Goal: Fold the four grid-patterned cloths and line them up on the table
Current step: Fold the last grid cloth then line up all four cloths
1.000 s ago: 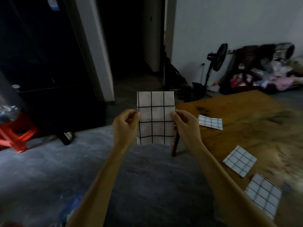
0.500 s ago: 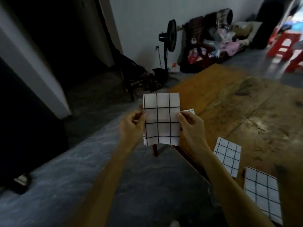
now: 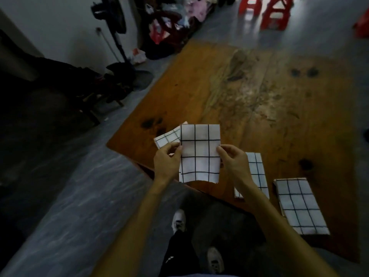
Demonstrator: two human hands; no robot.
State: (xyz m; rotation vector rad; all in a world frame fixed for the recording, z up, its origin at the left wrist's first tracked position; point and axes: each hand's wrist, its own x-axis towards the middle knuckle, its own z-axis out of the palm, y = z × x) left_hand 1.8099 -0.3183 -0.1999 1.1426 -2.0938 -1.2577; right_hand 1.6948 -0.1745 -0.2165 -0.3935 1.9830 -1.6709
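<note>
Both hands raised in front of the body, over the near-left corner of the wooden table (image 3: 249, 92); between them a folded grid-patterned cloth (image 3: 199, 150), held upright and flat toward the camera, white with black lines; its lower edge hangs free and slightly ragged at the right corner.

Left hand (image 3: 166, 160) pinches the cloth's left edge about mid-height, thumb on the front, other fingers curled behind; right hand (image 3: 232, 159) pinches the right edge at the same height, thumb tip on the front — remaining fingers folded out of sight behind the fabric.

Three more folded grid cloths lie flat on the table: one at the left corner (image 3: 167, 137), partly hidden behind the held cloth and the left hand; a middle one (image 3: 256, 172), partly covered by the right wrist and forearm, near the table's front edge; a third (image 3: 299, 204) furthest right, fully in view, lying apart from the middle one with bare wood between them.

Table surface worn, with pale scuffed patches and dark stains; grey floor below — two white shoes (image 3: 178, 219) and dark trouser legs visible at the bottom.

Background: a standing fan (image 3: 117, 19) by the white wall; a heap of clothes and bags (image 3: 169, 23) beside it; red plastic stools (image 3: 265, 11) at top right.
</note>
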